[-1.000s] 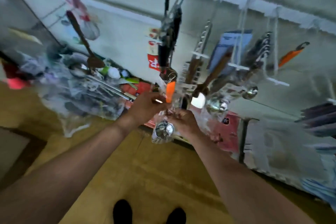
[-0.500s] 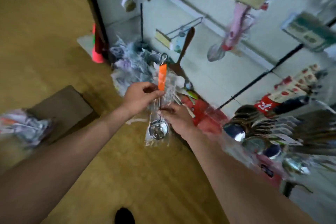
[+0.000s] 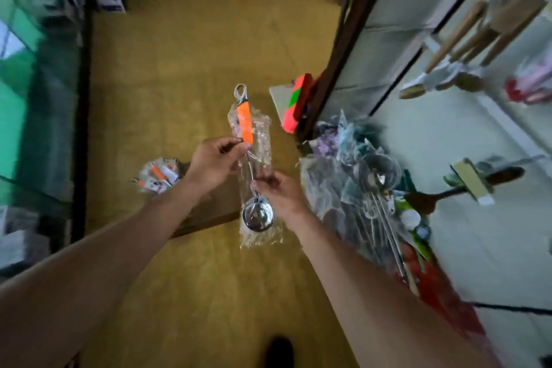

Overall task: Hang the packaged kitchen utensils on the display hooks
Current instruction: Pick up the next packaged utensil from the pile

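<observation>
The bagged scoop [image 3: 245,124] is held upright above the floor [image 3: 179,69]: the left hand [image 3: 213,163] pinches it at the foot of the orange handle, and the right hand [image 3: 280,193] pinches the metal stem just above the bowl. Keep the top loop [image 3: 241,93] free of plastic (it already pokes out) and present it squarely to a hook [image 3: 516,159] on the display wall [image 3: 448,128] at right.

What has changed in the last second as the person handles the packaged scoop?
The scoop came away from the wall display and is now held over the floor, as the view turned left. Left hand still pinches its orange handle, right hand its stem.
</observation>
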`<state>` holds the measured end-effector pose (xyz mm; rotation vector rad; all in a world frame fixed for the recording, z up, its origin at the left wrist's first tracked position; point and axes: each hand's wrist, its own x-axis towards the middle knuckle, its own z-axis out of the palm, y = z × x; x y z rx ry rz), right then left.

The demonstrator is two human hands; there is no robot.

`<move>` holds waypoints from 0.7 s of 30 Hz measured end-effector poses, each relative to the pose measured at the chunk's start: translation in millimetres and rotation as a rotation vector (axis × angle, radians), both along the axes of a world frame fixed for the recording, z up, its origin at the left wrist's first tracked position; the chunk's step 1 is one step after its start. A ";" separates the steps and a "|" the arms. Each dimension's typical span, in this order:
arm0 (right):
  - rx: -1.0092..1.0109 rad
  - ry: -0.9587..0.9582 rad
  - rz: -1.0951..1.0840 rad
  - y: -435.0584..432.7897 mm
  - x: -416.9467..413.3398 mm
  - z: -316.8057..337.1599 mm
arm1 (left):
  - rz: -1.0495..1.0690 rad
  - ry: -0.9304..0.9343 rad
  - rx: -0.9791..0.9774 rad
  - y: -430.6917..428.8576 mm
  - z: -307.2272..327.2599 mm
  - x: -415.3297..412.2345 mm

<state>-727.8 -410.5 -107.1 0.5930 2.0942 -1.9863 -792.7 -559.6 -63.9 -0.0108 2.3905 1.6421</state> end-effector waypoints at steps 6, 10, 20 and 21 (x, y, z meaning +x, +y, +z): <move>-0.041 -0.038 0.115 -59.1 -105.1 -16.5 | 0.228 -0.086 0.031 -65.2 -9.8 -76.6; -0.050 -0.029 0.216 -88.6 -182.3 -34.6 | 0.392 -0.191 0.103 -101.0 -32.9 -142.7; 0.257 -0.153 0.476 -176.1 -290.5 -184.2 | 0.716 -0.505 0.217 -180.3 -187.2 -221.8; 0.275 -0.173 0.493 -183.2 -294.2 -201.3 | 0.735 -0.536 0.217 -188.4 -208.2 -223.8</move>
